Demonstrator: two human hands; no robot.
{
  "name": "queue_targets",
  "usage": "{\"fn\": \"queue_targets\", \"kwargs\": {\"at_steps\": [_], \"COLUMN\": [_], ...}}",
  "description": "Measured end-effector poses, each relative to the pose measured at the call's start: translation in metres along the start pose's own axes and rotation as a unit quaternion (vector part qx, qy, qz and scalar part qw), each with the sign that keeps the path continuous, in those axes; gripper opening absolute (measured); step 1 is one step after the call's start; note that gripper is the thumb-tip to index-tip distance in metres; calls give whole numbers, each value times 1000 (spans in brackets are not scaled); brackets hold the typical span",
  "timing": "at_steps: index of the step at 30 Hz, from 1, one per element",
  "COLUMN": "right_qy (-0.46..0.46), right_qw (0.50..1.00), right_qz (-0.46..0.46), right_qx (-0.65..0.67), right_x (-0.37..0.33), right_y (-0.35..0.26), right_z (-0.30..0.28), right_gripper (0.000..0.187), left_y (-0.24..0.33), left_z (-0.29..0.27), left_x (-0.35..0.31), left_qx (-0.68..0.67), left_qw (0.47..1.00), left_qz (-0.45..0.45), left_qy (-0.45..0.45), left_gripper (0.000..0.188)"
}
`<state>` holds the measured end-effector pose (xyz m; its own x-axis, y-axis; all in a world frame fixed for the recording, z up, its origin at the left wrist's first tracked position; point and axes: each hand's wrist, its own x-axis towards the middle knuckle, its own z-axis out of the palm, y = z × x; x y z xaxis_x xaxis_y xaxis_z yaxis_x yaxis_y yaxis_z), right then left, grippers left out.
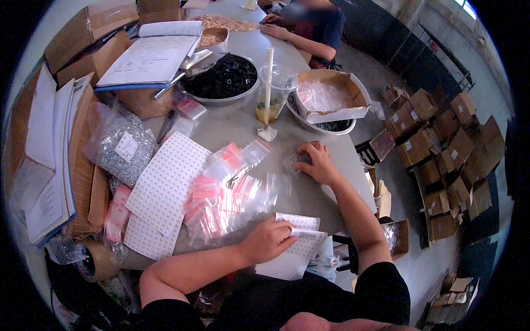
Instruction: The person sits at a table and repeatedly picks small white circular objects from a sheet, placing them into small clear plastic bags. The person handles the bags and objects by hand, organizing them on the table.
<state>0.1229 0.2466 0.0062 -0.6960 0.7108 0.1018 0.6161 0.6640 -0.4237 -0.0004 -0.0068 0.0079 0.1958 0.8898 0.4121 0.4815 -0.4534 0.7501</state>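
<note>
My left hand (269,241) is closed on a folded sheet of printed labels (300,248) at the table's near edge. My right hand (317,161) rests farther forward on the table, its fingers bent over a small clear plastic bag (290,160). The fingertips partly hide the bag, and its contents cannot be made out. Between my hands and to the left spreads a loose pile of clear zip bags with red strips (221,201). Left of that pile, more label sheets (168,174) overlap on the tabletop.
A big bag of metal hardware (124,146) stands at left beside cardboard boxes. Farther back are a bowl of black parts (223,80), a plastic cup with a straw (269,105) and an open box (337,113) on another bowl. Across the table sits a person (314,33).
</note>
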Motion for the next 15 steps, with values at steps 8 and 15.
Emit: {"fn": "queue_targets", "kwargs": {"at_steps": [8, 15], "right_qy": [-52, -28], "right_qw": [998, 998], "right_qz": [-37, -63], "right_qx": [-17, -13], "right_x": [14, 15], "right_y": [15, -12], "right_z": [14, 0], "right_gripper": [23, 24], "left_y": [-5, -2], "left_z": [6, 2], "left_x": [-2, -3], "left_qx": [7, -9], "left_qw": [1000, 1000], "left_qz": [3, 1], "left_qy": [13, 10], "left_gripper": [24, 20]}}
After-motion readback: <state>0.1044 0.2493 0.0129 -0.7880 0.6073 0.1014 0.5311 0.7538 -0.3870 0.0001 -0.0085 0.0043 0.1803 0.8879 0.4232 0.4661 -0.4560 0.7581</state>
